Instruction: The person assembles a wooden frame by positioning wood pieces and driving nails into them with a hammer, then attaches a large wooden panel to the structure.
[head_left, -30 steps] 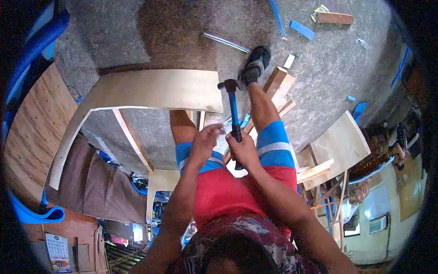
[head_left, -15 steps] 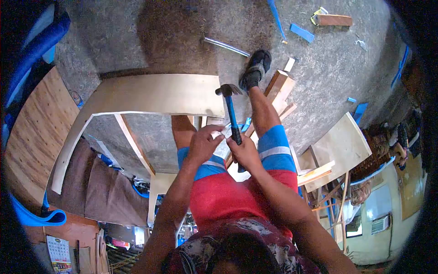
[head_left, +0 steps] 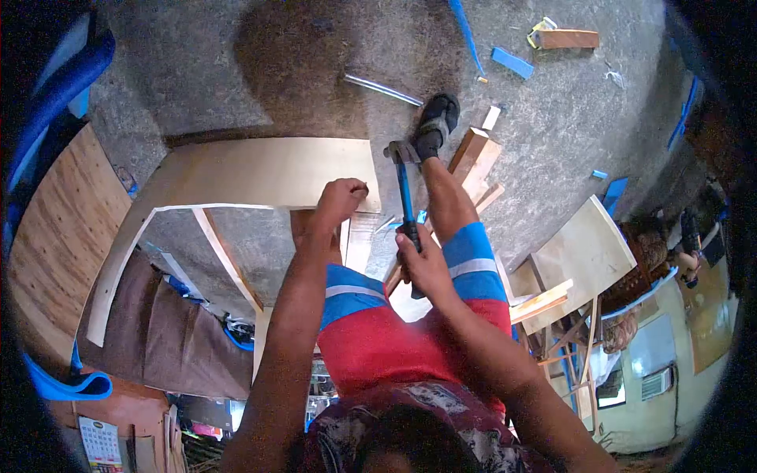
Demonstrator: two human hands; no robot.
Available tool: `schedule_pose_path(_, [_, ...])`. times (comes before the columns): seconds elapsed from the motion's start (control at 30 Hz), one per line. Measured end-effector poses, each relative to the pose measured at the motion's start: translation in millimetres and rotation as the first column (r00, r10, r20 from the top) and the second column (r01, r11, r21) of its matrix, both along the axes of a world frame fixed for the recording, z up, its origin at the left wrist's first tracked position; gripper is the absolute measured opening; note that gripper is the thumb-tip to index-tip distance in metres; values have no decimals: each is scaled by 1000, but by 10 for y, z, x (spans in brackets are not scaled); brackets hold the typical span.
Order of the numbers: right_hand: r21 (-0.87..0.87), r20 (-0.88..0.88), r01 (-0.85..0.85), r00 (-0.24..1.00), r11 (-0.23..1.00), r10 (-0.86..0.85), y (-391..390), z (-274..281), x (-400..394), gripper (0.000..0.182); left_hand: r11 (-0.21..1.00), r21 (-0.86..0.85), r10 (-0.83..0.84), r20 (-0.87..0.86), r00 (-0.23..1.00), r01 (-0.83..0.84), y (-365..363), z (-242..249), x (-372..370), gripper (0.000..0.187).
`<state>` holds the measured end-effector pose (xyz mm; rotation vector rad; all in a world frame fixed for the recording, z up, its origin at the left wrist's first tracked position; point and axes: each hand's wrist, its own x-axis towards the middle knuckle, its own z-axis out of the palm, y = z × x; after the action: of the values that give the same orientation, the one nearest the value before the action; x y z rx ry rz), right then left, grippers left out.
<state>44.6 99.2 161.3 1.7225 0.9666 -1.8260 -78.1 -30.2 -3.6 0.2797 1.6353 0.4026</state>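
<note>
My right hand is wrapped round the black grip of a claw hammer. The hammer's blue shaft points away from me, head uppermost, in front of my shin. My left hand is at the near right end of a pale plywood panel, over its surface. Its fingers are pinched together; whatever is between them is too small to make out. The panel rests on a wooden frame with a thin strut below its curved edge.
Wood offcuts lie by my right foot. A metal bar, a blue block and a brown wood block are on the concrete floor. A plywood sheet leans at the left; another panel stands at the right.
My left hand has moved away from beside the hammer, forward and left onto the panel's end. The right hand still grips the hammer in nearly the same place. The view has shifted slightly.
</note>
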Motion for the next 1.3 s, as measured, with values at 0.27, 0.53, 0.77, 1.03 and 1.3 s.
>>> schedule_pose_path(0.27, [-147,131,-70,987,987,90,75,-60,-125,46,998,58,-10,24,1000,8,-75,-51,-20,21])
schedule_pose_path(0.53, [-136,115,-152,979,979,168,124,-43,-253,50,996,85,36,-39,999,-33,-127,-78,41,18])
schedule_pose_path(0.77, [-76,102,-129,985,989,136,107,-23,-288,50,994,113,-5,-30,1000,8,-114,-82,14,19])
schedule_pose_path(1.03, [-150,101,-197,972,969,214,193,-11,-283,50,997,71,-4,-39,999,6,-113,-55,18,20])
schedule_pose_path(1.3, [-233,166,-173,962,957,215,186,-55,-304,58,998,55,8,-32,999,-7,-101,-57,39,21])
